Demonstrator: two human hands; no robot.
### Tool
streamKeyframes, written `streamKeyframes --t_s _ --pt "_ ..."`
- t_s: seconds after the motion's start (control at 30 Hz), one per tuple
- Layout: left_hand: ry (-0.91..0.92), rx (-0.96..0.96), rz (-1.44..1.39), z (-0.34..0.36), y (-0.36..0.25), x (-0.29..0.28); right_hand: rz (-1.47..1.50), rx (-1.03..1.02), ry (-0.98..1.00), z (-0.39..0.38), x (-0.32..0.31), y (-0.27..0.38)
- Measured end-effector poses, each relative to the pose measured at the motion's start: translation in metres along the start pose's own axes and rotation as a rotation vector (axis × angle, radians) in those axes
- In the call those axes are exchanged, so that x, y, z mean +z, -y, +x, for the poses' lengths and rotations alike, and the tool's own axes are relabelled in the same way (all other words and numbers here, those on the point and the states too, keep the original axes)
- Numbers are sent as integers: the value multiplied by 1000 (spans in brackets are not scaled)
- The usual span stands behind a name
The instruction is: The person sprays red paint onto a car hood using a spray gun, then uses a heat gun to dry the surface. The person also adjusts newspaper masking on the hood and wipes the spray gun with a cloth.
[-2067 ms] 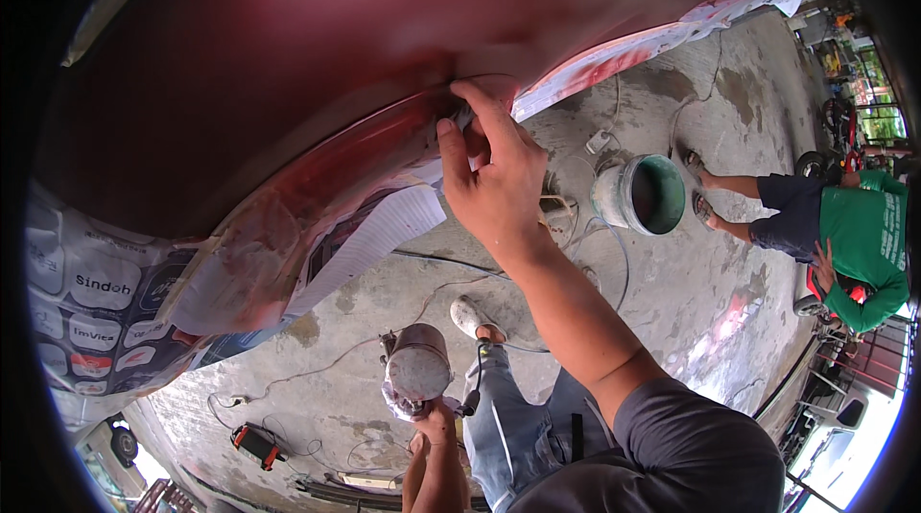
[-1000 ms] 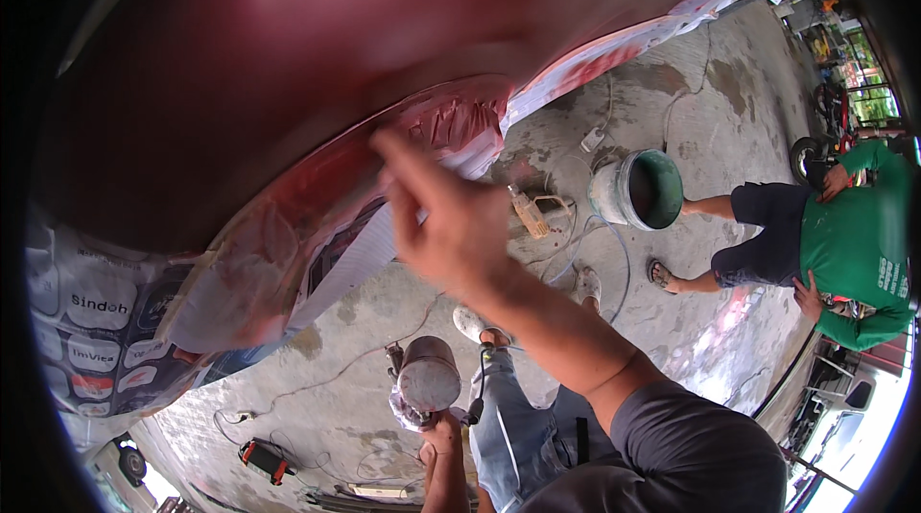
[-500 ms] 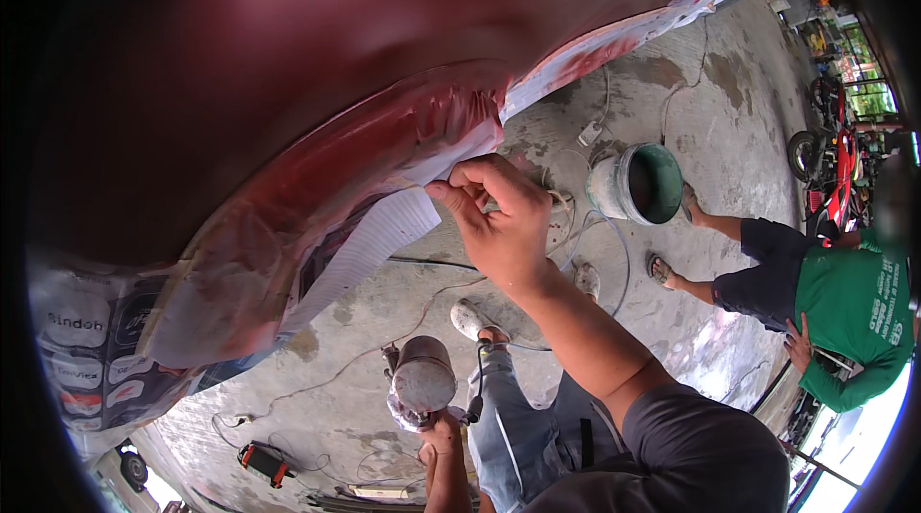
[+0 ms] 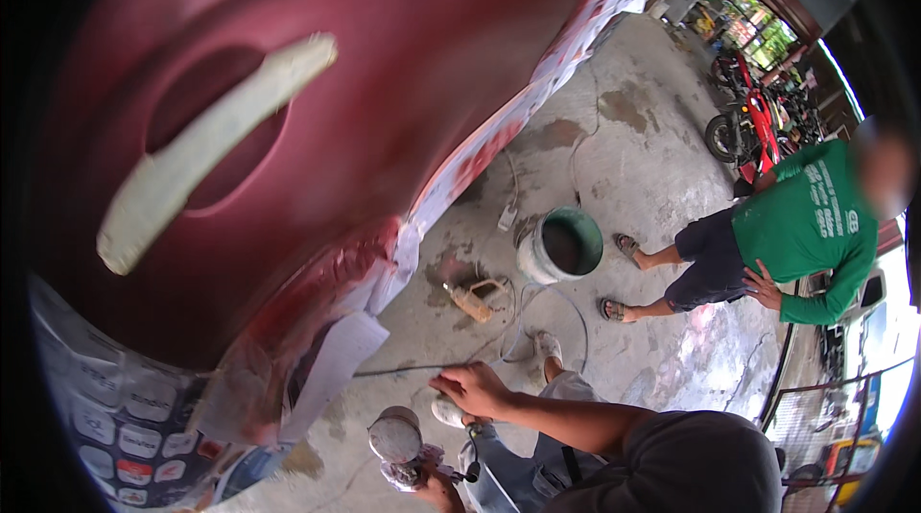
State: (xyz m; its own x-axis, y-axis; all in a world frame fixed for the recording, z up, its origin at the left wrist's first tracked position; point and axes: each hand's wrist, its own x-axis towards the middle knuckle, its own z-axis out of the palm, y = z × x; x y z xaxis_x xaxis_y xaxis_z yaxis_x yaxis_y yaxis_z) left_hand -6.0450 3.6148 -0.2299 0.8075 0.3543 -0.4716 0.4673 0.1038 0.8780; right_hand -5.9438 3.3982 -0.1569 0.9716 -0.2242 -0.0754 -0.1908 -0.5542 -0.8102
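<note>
My left hand [image 4: 437, 492] is wrapped round the handle of a spray gun [image 4: 411, 471] with a paint-smeared cup [image 4: 394, 433] on top and a dark hose beside it. Above it, my right hand [image 4: 475, 390] hovers off the car with its fingers loosely bent and nothing visible in them. A dark red car panel [image 4: 384, 110] fills the upper left. Pale tape covers its door handle [image 4: 216, 143]. Along the lower edge hang clear, red-stained plastic [image 4: 254, 388] and a loose white paper strip [image 4: 336, 364], apart from my right hand.
A bucket [image 4: 572, 244] with a green inside stands on the concrete floor [image 4: 662, 206]. Beside it lie a tan handled object [image 4: 470, 302] and looping hoses. A person in a green shirt [image 4: 806, 225] stands at the right. Farther back is a red motorcycle [image 4: 753, 119].
My right hand has let go of the masking edge and drawn back toward me. My view has shifted, bringing the taped door handle into sight. My left hand still holds the spray gun.
</note>
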Motion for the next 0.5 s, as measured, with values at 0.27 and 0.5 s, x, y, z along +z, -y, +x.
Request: streamKeyframes --t_s 0.27,0.5 --pt "110 108 -199 -19 -24 69 -8 85 337 -59 -63 -34" --pt "187 142 -169 -30 0 118 -10 -18 -3 15 -208 -66"
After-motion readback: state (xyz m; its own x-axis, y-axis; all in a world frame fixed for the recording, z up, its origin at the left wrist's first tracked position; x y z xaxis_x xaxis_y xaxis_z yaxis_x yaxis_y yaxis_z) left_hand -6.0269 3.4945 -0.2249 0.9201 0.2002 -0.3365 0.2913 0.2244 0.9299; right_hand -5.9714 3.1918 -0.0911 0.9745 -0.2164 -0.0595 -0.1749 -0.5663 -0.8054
